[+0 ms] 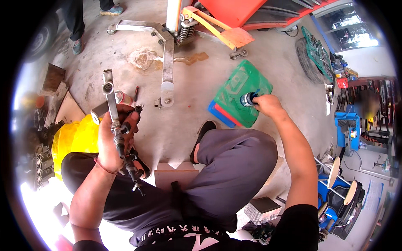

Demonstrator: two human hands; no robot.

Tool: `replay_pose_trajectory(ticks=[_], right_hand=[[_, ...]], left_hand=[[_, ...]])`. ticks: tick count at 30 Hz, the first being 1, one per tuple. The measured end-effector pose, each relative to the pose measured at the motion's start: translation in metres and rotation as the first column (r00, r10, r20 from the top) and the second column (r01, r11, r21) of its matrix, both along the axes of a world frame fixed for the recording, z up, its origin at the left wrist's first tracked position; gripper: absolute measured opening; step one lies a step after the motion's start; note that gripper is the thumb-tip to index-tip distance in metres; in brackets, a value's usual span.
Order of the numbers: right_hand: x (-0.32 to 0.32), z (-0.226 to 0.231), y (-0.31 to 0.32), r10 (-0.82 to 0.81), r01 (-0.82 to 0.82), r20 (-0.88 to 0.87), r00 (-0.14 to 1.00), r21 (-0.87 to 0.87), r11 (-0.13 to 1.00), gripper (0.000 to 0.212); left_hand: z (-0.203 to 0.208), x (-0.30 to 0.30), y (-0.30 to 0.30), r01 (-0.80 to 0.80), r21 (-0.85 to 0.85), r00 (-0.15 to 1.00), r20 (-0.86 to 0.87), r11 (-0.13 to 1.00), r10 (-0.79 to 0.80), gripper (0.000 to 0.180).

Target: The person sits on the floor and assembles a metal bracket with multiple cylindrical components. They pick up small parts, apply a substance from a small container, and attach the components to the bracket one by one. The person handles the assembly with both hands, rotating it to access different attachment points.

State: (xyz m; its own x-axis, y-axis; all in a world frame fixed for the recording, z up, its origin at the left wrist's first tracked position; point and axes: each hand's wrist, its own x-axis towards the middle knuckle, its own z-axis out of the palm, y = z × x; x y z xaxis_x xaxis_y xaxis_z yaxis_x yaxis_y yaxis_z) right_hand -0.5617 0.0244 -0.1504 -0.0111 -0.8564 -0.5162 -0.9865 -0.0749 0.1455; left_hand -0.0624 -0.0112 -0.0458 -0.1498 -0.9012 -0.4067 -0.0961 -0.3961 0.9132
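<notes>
My left hand [112, 140] is closed round a metal fuel rail [112, 102] with black injectors [120, 146] along it. The rail stands up past my fingers, its open round port facing me, and more injectors hang below my palm. Stretched out to the right, my right hand [268, 105] grips a small blue can [248, 99] with a pale band. That can is over a green plastic case [238, 83]; whether it touches the case cannot be made out. Blue and red panels [224, 115] stick out from under the green one.
A spray can [122, 97] and a screwdriver [136, 94] are beyond my left hand. A steel stand leg [167, 75] lies ahead, with an orange pedal [236, 37] behind it. Yellow plastic [79, 140] is at my left knee. Another person's legs [73, 21] show far left.
</notes>
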Motion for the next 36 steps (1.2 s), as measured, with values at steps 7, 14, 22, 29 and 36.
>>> replay_pose_trajectory(ticks=[7, 14, 22, 29, 36], right_hand=[[0.013, 0.032, 0.013, -0.361, 0.406, 0.397, 0.844, -0.031, 0.913, 0.045], [0.068, 0.121, 0.028, -0.409, 0.484, 0.829, -0.381, 0.556, 0.676, 0.058], [0.243, 0.19, 0.009, -0.348, -0.108, 0.727, -0.592, 0.356, 0.928, 0.064], [0.333, 0.195, 0.012, -0.012, 0.032, 0.963, -0.269, 0.021, 0.999, 0.06], [0.339, 0.196, 0.008, 0.186, 0.146, 0.962, -0.202, -0.158, 0.977, 0.055]], left_hand=[[0.008, 0.008, -0.001, 0.031, 0.006, 0.999, -0.007, 0.999, -0.031, 0.021], [0.014, 0.012, 0.004, 0.019, -0.004, 0.994, -0.104, 1.0, -0.019, 0.021], [0.006, 0.026, 0.009, 0.125, -0.223, 0.991, -0.022, 0.967, -0.134, 0.02], [0.014, 0.035, 0.017, 0.019, -0.415, 0.994, -0.092, 0.909, -0.063, 0.016], [0.029, 0.048, 0.011, 0.112, -0.346, 0.938, -0.273, 0.932, -0.214, 0.017]])
